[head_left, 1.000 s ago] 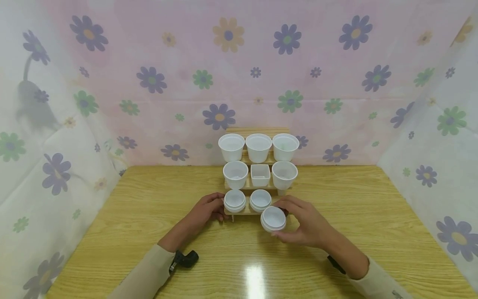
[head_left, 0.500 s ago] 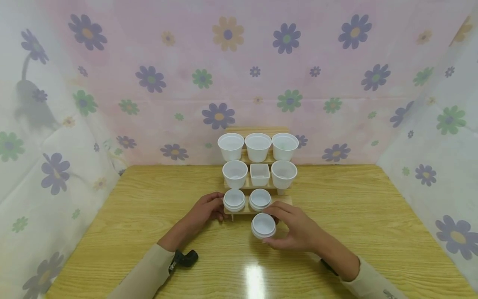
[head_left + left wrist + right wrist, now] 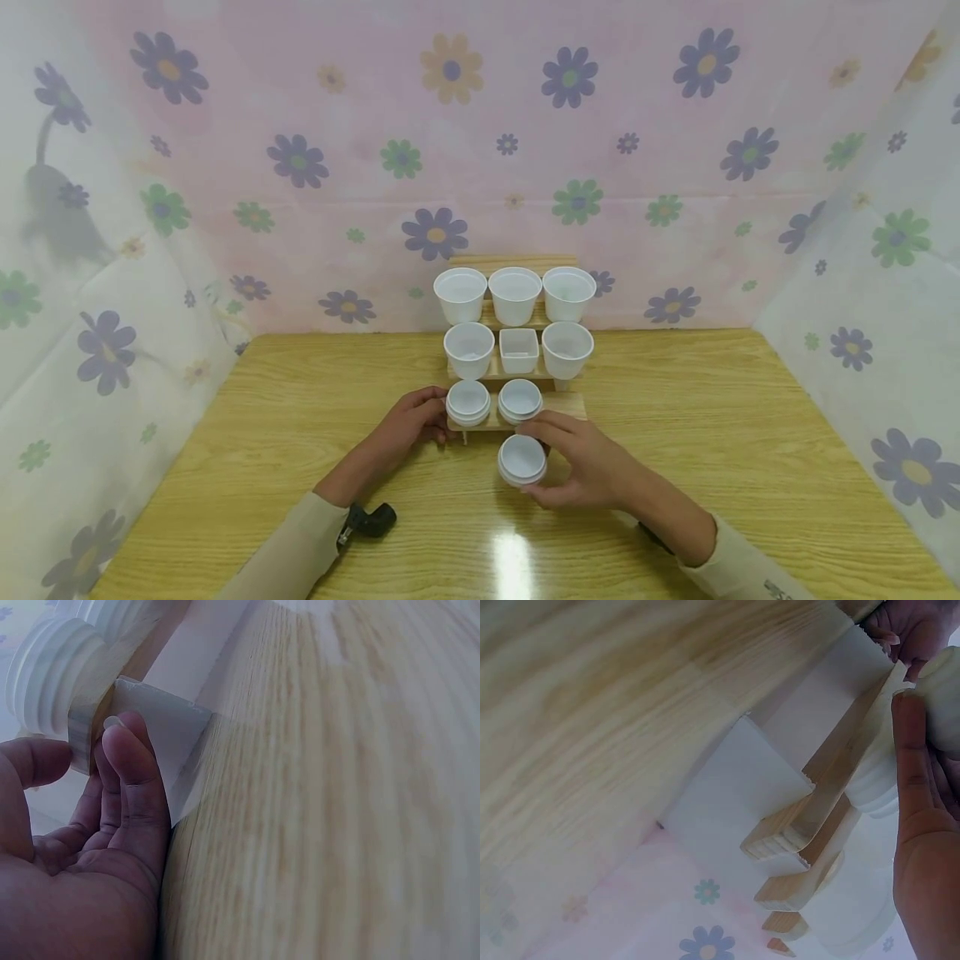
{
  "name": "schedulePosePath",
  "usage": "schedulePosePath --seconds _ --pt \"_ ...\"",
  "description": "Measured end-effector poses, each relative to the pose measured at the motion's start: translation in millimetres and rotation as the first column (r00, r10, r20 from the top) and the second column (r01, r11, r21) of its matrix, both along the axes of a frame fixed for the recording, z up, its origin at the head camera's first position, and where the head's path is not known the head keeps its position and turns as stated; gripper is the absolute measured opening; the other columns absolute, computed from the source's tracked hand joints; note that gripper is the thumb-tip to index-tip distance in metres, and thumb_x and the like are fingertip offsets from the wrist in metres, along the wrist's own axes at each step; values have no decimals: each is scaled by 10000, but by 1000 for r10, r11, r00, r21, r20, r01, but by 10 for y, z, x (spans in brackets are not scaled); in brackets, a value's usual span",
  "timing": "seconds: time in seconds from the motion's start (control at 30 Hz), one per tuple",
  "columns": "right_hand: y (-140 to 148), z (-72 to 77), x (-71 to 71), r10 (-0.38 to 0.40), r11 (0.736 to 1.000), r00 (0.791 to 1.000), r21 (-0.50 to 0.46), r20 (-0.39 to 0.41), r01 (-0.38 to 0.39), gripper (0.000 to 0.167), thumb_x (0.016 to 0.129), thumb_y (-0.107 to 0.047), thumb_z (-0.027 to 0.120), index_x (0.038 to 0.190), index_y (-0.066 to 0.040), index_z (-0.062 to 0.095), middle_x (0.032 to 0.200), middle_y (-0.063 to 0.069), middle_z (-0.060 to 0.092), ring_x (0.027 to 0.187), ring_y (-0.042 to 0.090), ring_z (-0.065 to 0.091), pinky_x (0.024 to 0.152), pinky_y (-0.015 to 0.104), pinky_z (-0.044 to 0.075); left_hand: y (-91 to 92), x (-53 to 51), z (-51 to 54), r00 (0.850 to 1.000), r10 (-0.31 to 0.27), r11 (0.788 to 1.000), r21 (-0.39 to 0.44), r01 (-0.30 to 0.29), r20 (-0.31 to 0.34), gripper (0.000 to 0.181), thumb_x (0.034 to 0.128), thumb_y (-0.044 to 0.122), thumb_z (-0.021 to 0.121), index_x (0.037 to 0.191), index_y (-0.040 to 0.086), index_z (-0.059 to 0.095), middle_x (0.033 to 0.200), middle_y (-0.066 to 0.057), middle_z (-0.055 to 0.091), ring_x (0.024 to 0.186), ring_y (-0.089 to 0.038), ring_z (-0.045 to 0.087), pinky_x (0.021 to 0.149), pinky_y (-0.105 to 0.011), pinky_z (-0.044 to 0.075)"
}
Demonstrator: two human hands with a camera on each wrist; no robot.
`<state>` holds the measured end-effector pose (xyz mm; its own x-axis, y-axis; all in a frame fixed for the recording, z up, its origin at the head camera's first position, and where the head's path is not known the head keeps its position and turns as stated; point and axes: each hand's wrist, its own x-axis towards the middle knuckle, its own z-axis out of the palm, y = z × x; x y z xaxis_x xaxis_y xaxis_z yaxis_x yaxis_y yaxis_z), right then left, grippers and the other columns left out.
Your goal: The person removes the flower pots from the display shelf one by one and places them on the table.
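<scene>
A stepped wooden stand (image 3: 566, 406) carries white pots on three steps. My right hand (image 3: 588, 465) holds a small round white jar (image 3: 522, 460) between thumb and fingers, in front of the lowest step. Its mouth faces up and no lid is on it. Two similar jars, a left one (image 3: 468, 402) and a middle one (image 3: 520, 402), sit on that step. At the step's left end, my left hand (image 3: 397, 433) grips the wood. In the left wrist view, the thumb lies at the board's upper edge (image 3: 91, 724) and the fingers curl beneath it.
On the middle step, a square white pot (image 3: 519, 350) stands between two round pots. Three larger white pots, one at the centre (image 3: 515, 296), line the top step. Flowered cloth (image 3: 337, 208) surrounds the wooden table (image 3: 300, 375) at the back and sides.
My right hand has moved the jar left and slightly toward me, from the step's right end to before the middle jar. The left hand keeps its place on the stand.
</scene>
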<state>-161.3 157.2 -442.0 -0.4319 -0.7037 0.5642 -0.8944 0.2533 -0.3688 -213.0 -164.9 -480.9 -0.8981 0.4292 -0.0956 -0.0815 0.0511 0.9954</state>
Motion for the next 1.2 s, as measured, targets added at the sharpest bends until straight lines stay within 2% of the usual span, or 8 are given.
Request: schedulePosePath --seconds 0.23,0.53,0.6,0.83,1.2 --pt "-44 -1 16 0 1000 1000 25 -21 1 635 826 -295 928 1322 -32 632 1268 63 670 1055 129 691 868 223 588 -4 8 9 1000 -1 1000 -4 1 -5 387 1128 220 471 1346 -86 564 964 -68 705 855 -176 678 748 -271 577" --pt "-95 -9 43 -16 997 999 74 47 12 624 827 -331 930 1309 -52 648 1281 20 669 1084 105 668 870 214 578 -12 16 5 1000 11 1000 -3 -11 0 356 1123 187 459 1343 -67 576 949 -85 706 847 -177 677 738 -271 577" --pt "-115 -11 44 -16 996 999 84 41 12 618 835 -327 924 1314 -53 645 1277 21 670 1073 107 666 872 210 573 -13 17 4 1000 16 1000 -2 -16 4 350 1124 184 456 1343 -59 581 951 -85 709 845 -175 679 737 -270 578" --pt "-184 -16 34 -37 993 999 112 8 36 630 835 -357 923 1317 -57 650 1269 23 677 1078 114 663 898 259 575 -9 17 8 1000 2 1000 0 -2 -7 371 1125 208 462 1352 -61 579 965 -79 707 853 -174 676 744 -273 581" --pt "-251 -6 54 -76 975 996 211 45 65 582 887 -411 873 1326 -100 652 1299 9 665 1118 149 676 938 306 578 -5 -4 -5 1000 -4 1000 2 4 -16 367 1125 191 462 1334 -90 573 956 -78 711 836 -174 682 737 -277 580"
